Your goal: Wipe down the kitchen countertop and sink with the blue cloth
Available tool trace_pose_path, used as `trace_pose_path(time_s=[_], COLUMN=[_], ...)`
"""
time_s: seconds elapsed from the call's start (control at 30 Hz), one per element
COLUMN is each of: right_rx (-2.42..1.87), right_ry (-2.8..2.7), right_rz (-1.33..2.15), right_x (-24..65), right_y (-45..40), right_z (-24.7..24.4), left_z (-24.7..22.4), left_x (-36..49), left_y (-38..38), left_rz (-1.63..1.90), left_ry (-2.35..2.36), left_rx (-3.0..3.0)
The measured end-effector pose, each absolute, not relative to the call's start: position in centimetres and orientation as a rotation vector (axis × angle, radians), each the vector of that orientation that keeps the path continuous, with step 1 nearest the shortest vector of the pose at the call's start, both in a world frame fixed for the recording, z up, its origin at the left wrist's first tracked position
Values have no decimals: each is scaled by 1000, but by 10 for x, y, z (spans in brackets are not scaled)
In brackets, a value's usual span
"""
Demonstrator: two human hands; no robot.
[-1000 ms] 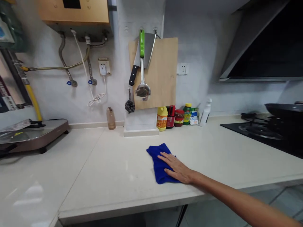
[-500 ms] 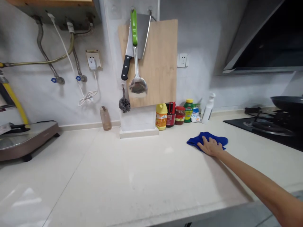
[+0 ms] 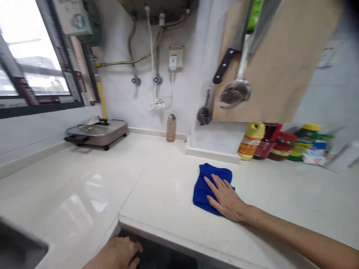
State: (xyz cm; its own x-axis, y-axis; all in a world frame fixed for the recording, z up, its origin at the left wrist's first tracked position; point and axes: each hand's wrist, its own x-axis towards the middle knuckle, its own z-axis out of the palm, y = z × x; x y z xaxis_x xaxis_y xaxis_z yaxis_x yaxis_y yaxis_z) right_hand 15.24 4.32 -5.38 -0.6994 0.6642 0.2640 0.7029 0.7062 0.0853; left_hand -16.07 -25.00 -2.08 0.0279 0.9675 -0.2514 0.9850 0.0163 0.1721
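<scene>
Leftward along the surface (image 3: 159, 194) have moved the blue cloth (image 3: 202, 191) and the right hand (image 3: 229, 200), and the left hand (image 3: 119, 251) has come into view. Nearest, the left hand is at the front edge, fingers bent; what they hold, I cannot tell. Beyond, the right hand's fingers lie outstretched, slightly apart, upon the spread cloth; farther, a yellow bottle (image 3: 251, 141) stands

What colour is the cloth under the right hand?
Deep blue; the cloth shows best in the head view, spread flat beneath the right hand.
</scene>
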Motion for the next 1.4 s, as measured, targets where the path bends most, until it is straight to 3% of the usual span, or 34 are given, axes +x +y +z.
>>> trace_pose_path(time_s=[0.33,0.6,0.73,0.9,1.07,1.17,1.4], right_rx=[-373,-352,-271,-31,201,351,605], right_ry=[-2918,-2922,-2906,-2902,-2911,-2878,-2795], right_rz=[19,190,187,203,193,223,290], right_x=[-79,-213,-217,-204,-182,-165,-133], right_y=[-37,-84,-95,-130,-204,-241,-305], right_z=[-21,-11,-21,-35,-37,-40,-44], left_z=[-9,-3,28,56,23,-6,-44], left_x=[-152,-145,-134,-98,-41,-16,-6], left_y=[-254,-258,-296,-418,-570,-634,-664], left_rz=[-188,-158,-69,360,376,326,293], left_ry=[1972,1986,2038,2504,3418,3600,3781], left_rx=[2090,2050,1952,1631,824,439,-102])
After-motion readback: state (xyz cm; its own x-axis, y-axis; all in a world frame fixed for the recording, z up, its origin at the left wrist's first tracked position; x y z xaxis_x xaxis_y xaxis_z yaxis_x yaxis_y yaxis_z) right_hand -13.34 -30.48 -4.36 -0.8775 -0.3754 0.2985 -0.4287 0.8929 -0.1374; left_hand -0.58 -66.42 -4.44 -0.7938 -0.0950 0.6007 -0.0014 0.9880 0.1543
